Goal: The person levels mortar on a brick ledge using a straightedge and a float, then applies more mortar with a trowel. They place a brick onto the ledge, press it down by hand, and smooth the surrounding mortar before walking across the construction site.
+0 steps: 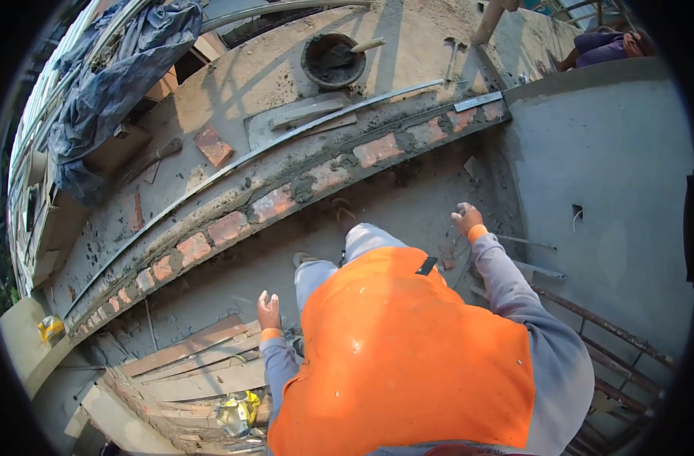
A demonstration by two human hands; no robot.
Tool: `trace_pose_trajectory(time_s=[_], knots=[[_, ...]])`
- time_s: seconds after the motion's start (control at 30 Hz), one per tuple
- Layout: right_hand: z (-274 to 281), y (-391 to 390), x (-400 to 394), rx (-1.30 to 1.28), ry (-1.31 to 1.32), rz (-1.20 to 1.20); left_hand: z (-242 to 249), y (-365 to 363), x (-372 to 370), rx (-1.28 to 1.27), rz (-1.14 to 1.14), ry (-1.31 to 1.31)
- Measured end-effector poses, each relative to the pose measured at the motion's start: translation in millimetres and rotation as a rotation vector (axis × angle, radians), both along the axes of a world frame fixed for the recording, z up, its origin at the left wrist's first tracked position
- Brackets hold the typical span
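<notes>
My left hand hangs over the floor beside my left leg, its fingers loosely stretched out and nothing in it. On the other side, my right hand is held out with curled fingers, and no object shows in it. In front of me runs a low, curved brick wall, its top course of red bricks set in grey mortar. A short metal strip lies on the wall's right end. Neither hand touches the wall.
Beyond the wall are a long metal strip, a mortar pan with a wooden handle sticking out, a hammer and a loose brick. Wooden planks lie lower left; metal bars stand right. Another person is at upper right.
</notes>
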State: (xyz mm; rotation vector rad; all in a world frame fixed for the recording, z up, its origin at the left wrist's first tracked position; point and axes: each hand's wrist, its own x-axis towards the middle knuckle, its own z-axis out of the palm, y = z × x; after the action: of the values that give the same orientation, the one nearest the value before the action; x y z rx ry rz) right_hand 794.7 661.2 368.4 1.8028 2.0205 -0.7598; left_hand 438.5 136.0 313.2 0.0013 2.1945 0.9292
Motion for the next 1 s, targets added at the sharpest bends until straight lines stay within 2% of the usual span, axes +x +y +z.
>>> trace_pose_trajectory(time_s=[0.07, 0.1, 0.13, 0.2, 0.3, 0.33, 0.4, 0.43, 0.47, 0.53, 0.57, 0.6, 0.63, 0.67, 0.73, 0.8, 0.87, 0.93, 0.97, 1.0], knots=[[-4, 3, 5, -0.020, 0.006, 0.013, -39, -51, 35, -0.157, -0.068, -0.016], [-7, 1, 9, -0.060, -0.032, 0.026, -44, -72, 49, -0.269, -0.111, -0.010], [-12, 0, 12, -0.099, -0.069, 0.044, -44, -91, 57, -0.274, -0.084, 0.007], [-24, -4, 22, -0.123, -0.108, 0.088, -46, -127, 72, -0.364, 0.029, -0.194], [-25, -13, 25, -0.121, -0.113, 0.149, -78, -176, 68, -0.346, 0.233, -0.207], [-24, -13, 26, -0.118, -0.103, 0.146, -93, -186, 61, -0.267, 0.289, -0.196], [-16, -9, 16, -0.092, -0.088, 0.185, -57, -148, 46, -0.280, 0.231, 0.038], [-11, -11, 8, -0.076, -0.083, 0.233, -67, -136, 40, -0.201, 0.283, 0.086], [-21, -5, 9, -0.040, -0.073, 0.301, -71, -132, 35, -0.133, 0.360, 0.146], [-32, 9, -2, 0.018, -0.002, 0.375, -21, -81, 24, -0.160, 0.312, 0.205], [-56, 25, 1, 0.025, 0.054, 0.411, -34, -76, 27, -0.071, 0.349, 0.268], [-64, 37, -7, 0.020, 0.086, 0.451, -12, -60, 32, -0.061, 0.354, 0.272], [-77, 51, -14, -0.002, 0.109, 0.467, 23, -41, 34, -0.024, 0.398, 0.148], [-57, 49, -42, 0.025, 0.060, 0.518, 21, -38, 49, 0.008, 0.461, 0.117], [-60, 66, -75, 0.057, 0.053, 0.683, -1, -46, 77, 0.055, 0.568, 0.117], [-61, 76, -111, 0.055, 0.029, 0.689, -24, -57, 116, -0.089, 0.499, 0.109], [-80, 103, -137, 0.058, 0.044, 0.724, -9, -63, 158, -0.291, 0.549, -0.019], [-107, 141, -155, 0.159, -0.093, 1.133, -1, -71, 208, -0.374, 0.729, -0.153], [-105, 153, -161, 0.161, -0.092, 1.141, -10, -74, 237, -0.497, 0.683, -0.124], [-109, 162, -170, 0.069, 0.094, 0.976, 0, -65, 262, -0.533, 0.750, -0.161]])
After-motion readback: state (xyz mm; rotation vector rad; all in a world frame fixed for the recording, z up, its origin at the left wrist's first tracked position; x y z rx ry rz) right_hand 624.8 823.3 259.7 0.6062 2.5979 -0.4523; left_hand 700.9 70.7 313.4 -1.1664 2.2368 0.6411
